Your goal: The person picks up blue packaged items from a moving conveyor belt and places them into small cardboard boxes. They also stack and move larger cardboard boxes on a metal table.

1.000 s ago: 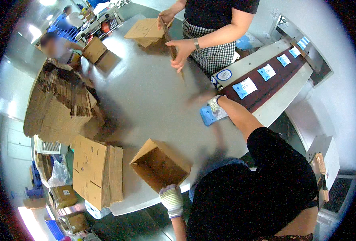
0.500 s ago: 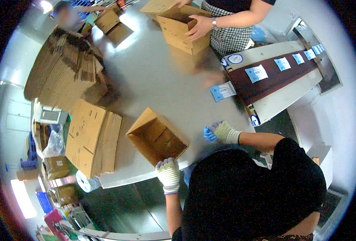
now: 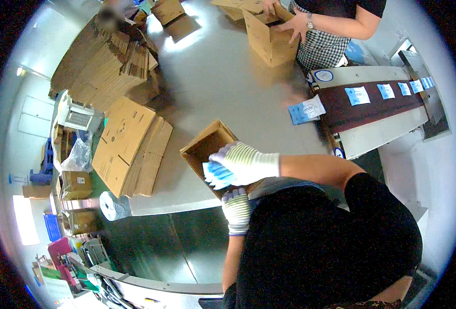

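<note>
The right hand (image 3: 246, 164), gloved in striped white, is now over the open cardboard box (image 3: 207, 149) at the near edge of the grey table (image 3: 223, 87), fingers closed round a bunch of blue and white packets (image 3: 216, 175) held right at the box's mouth. Half a second back that hand was out beside the box, nearer the conveyor, so it has swung in across the box. The left hand (image 3: 236, 206), also gloved, sits against the near side of the box, just below the packets; whether it is gripping the wall or only bracing it, I cannot tell. It was there earlier too, a touch further out.

Beyond the box, one loose blue packet (image 3: 306, 109) lies on the table by the end of the dark conveyor belt (image 3: 377, 103), which carries more packets. Left of the box, a stack of flattened cartons (image 3: 130, 144). Far across from the box, another person's hands (image 3: 295, 23) hold a second carton (image 3: 269, 36).
</note>
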Action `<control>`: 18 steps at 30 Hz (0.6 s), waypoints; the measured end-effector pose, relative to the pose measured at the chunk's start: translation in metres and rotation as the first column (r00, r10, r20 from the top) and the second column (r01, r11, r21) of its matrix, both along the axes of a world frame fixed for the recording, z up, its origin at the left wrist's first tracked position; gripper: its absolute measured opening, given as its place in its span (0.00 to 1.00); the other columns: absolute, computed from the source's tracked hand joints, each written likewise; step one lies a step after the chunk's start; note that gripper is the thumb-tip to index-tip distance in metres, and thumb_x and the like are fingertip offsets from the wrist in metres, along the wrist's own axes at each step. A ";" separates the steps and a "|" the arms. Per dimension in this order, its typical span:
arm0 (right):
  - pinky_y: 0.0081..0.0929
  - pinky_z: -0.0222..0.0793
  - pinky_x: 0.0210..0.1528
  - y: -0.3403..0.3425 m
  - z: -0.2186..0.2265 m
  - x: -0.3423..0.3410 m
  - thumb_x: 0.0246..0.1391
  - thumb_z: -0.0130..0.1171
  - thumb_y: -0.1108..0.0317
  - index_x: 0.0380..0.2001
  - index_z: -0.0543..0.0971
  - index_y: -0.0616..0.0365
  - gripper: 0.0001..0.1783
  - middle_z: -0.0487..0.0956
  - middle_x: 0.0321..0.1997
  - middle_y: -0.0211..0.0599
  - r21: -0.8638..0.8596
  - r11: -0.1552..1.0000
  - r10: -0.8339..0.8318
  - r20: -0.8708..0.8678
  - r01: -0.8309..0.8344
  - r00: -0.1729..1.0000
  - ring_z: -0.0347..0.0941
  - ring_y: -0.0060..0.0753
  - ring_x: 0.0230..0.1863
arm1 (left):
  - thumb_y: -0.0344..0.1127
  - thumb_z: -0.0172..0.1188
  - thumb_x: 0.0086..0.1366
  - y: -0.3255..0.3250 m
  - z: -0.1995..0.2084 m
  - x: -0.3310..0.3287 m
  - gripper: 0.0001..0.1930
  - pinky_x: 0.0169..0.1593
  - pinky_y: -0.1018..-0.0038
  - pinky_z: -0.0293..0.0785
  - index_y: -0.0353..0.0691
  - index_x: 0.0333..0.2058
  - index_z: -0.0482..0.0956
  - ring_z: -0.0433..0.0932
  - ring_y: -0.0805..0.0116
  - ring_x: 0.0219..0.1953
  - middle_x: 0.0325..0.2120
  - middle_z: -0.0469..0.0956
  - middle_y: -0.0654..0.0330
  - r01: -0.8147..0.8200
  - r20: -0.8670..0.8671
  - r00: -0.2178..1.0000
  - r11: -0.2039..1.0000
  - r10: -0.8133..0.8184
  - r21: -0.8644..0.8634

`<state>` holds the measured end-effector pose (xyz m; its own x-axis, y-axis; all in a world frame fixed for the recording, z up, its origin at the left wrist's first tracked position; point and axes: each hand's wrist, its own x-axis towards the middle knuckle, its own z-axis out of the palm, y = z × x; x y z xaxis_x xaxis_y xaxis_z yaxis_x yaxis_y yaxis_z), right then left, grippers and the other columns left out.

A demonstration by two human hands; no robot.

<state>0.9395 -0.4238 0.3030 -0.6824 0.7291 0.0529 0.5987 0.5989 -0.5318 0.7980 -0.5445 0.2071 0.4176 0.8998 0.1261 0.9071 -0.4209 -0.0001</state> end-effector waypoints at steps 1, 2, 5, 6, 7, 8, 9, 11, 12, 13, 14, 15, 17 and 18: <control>0.41 0.65 0.50 0.002 -0.020 -0.011 0.38 0.62 0.61 0.49 0.69 0.58 0.32 0.73 0.45 0.46 0.109 0.994 0.004 0.122 -0.017 0.993 0.70 0.47 0.47 | 0.41 0.51 0.53 -0.001 -0.001 0.003 0.08 0.43 0.66 0.66 0.44 0.28 0.70 0.71 0.64 0.28 0.23 0.70 0.61 0.003 -0.005 1.000 1.000 -0.003 0.002; 0.43 0.64 0.50 0.004 -0.041 -0.020 0.41 0.60 0.62 0.50 0.69 0.58 0.29 0.73 0.45 0.44 0.213 0.976 -0.006 0.243 -0.047 0.970 0.69 0.45 0.47 | 0.42 0.51 0.53 -0.001 -0.001 0.004 0.09 0.43 0.66 0.66 0.44 0.28 0.70 0.71 0.64 0.28 0.23 0.70 0.61 0.007 -0.008 1.000 1.000 -0.007 0.003; 0.42 0.63 0.49 -0.004 -0.100 -0.043 0.54 0.44 0.64 0.48 0.72 0.58 0.19 0.73 0.45 0.41 0.319 0.941 -0.028 0.393 -0.109 0.919 0.68 0.41 0.48 | 0.41 0.51 0.53 -0.006 -0.006 0.003 0.08 0.42 0.66 0.66 0.44 0.29 0.71 0.71 0.64 0.28 0.23 0.70 0.62 0.002 -0.016 1.000 1.000 -0.002 0.012; 0.45 0.63 0.50 -0.009 -0.109 -0.048 0.52 0.46 0.62 0.45 0.74 0.58 0.19 0.73 0.47 0.41 0.111 0.984 0.064 0.501 -0.137 0.863 0.67 0.43 0.50 | 0.40 0.50 0.53 -0.008 -0.008 0.002 0.07 0.42 0.66 0.66 0.45 0.28 0.70 0.71 0.64 0.28 0.23 0.70 0.62 0.000 -0.013 1.000 1.000 0.000 0.016; 0.47 0.63 0.50 -0.014 -0.127 -0.043 0.53 0.45 0.63 0.45 0.74 0.59 0.18 0.73 0.47 0.43 0.069 0.976 0.141 0.516 -0.205 0.845 0.67 0.46 0.51 | 0.39 0.50 0.53 -0.008 -0.010 0.002 0.07 0.42 0.66 0.66 0.45 0.28 0.70 0.71 0.64 0.28 0.23 0.70 0.62 0.008 -0.009 1.000 1.000 -0.008 0.018; 0.49 0.63 0.51 -0.017 -0.124 -0.038 0.54 0.44 0.64 0.45 0.74 0.60 0.18 0.72 0.48 0.45 0.025 0.960 0.225 0.529 -0.280 0.818 0.67 0.48 0.52 | 0.38 0.50 0.53 -0.009 -0.012 0.001 0.06 0.41 0.66 0.66 0.45 0.28 0.70 0.71 0.64 0.28 0.23 0.70 0.62 0.003 -0.005 1.000 1.000 -0.003 0.022; 0.49 0.65 0.51 -0.019 -0.121 -0.037 0.54 0.46 0.65 0.44 0.74 0.61 0.17 0.73 0.49 0.47 0.023 0.956 0.236 0.528 -0.291 0.816 0.69 0.51 0.51 | 0.37 0.50 0.53 -0.011 -0.013 0.000 0.05 0.41 0.67 0.66 0.45 0.28 0.70 0.71 0.65 0.28 0.23 0.70 0.62 0.000 -0.002 1.000 1.000 0.000 0.023; 0.48 0.66 0.50 -0.022 -0.111 -0.031 0.50 0.49 0.64 0.41 0.75 0.59 0.16 0.74 0.46 0.47 -0.030 0.969 0.235 0.426 -0.245 0.874 0.69 0.51 0.50 | 0.36 0.49 0.54 -0.014 -0.014 -0.002 0.04 0.41 0.67 0.66 0.46 0.28 0.70 0.71 0.65 0.28 0.22 0.70 0.63 0.000 -0.001 1.000 1.000 0.001 0.031; 0.48 0.67 0.48 -0.022 -0.100 -0.028 0.46 0.53 0.63 0.39 0.75 0.58 0.16 0.75 0.43 0.47 -0.080 0.974 0.225 0.317 -0.211 0.921 0.70 0.51 0.49 | 0.36 0.50 0.54 -0.014 -0.014 -0.004 0.04 0.41 0.67 0.66 0.46 0.28 0.70 0.71 0.65 0.28 0.22 0.70 0.63 -0.007 0.007 1.000 0.999 0.007 0.039; 0.44 0.69 0.45 -0.027 -0.086 -0.025 0.44 0.55 0.63 0.37 0.76 0.58 0.16 0.75 0.40 0.46 -0.018 0.977 0.211 0.228 -0.212 0.950 0.71 0.50 0.46 | 0.37 0.50 0.54 -0.016 -0.014 -0.009 0.04 0.41 0.67 0.66 0.46 0.27 0.70 0.71 0.65 0.28 0.22 0.70 0.63 -0.019 0.011 1.000 0.999 0.018 0.050; 0.44 0.69 0.45 -0.031 -0.079 -0.013 0.42 0.58 0.62 0.37 0.76 0.57 0.17 0.75 0.38 0.44 0.050 0.982 0.172 0.145 -0.181 0.974 0.71 0.47 0.45 | 0.37 0.51 0.54 -0.012 -0.015 -0.007 0.04 0.41 0.67 0.66 0.46 0.27 0.70 0.71 0.65 0.28 0.22 0.70 0.63 0.000 0.024 1.000 0.998 -0.001 0.065; 0.44 0.69 0.45 -0.033 -0.070 -0.007 0.42 0.58 0.62 0.37 0.76 0.57 0.17 0.75 0.38 0.44 0.052 0.985 0.156 0.158 -0.166 0.975 0.71 0.47 0.45 | 0.38 0.51 0.54 -0.011 -0.014 -0.008 0.04 0.41 0.67 0.66 0.46 0.27 0.70 0.71 0.65 0.28 0.22 0.69 0.63 -0.003 0.033 0.999 0.997 0.000 0.080; 0.43 0.68 0.48 -0.037 -0.050 0.005 0.43 0.60 0.59 0.44 0.74 0.55 0.23 0.75 0.42 0.45 0.039 0.985 0.172 -0.028 -0.170 0.985 0.71 0.48 0.45 | 0.39 0.52 0.54 -0.009 -0.014 -0.012 0.05 0.41 0.67 0.66 0.46 0.26 0.70 0.71 0.66 0.28 0.22 0.69 0.64 -0.016 0.051 0.999 0.993 0.010 0.116; 0.42 0.68 0.50 -0.038 -0.041 0.010 0.44 0.61 0.57 0.47 0.73 0.54 0.25 0.74 0.44 0.46 0.031 0.984 0.177 -0.124 -0.174 0.976 0.72 0.49 0.46 | 0.39 0.52 0.54 -0.007 -0.015 -0.014 0.05 0.42 0.67 0.66 0.46 0.25 0.70 0.71 0.66 0.28 0.22 0.69 0.64 -0.017 0.060 0.998 0.991 0.010 0.130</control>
